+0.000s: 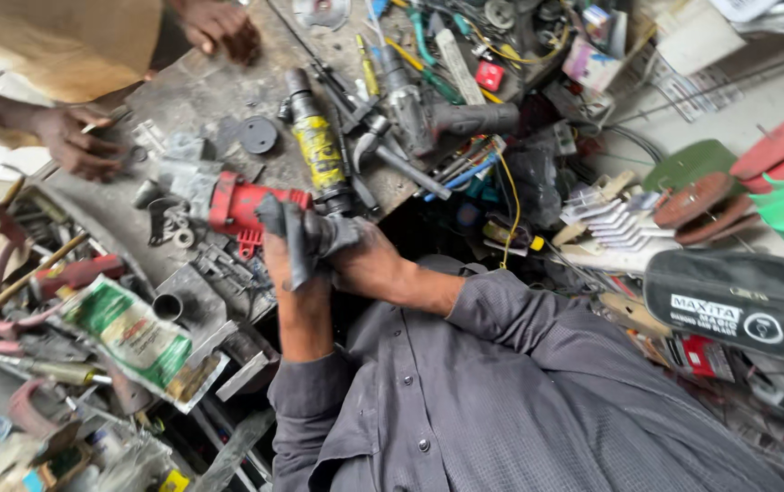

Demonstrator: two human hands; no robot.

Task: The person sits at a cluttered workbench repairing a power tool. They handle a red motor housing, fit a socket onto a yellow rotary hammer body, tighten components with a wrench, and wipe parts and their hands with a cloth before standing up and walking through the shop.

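- My left hand (284, 260) is wrapped around a dark grey tool housing (299, 232), held upright at the worktop (201, 91) edge.
- A red tool body (239, 208) lies just beside it, touching.
- My right hand (360, 260) grips the same housing from the other side.
- A yellow-banded tool (319, 150) lies behind.

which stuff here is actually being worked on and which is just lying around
In hand:
- dark grey tool part, gripped by left hand and right hand
- red power tool body, just beside it

Lying about:
- yellow-banded tool
- grey drill
- black disc
- washers
- green and white packet
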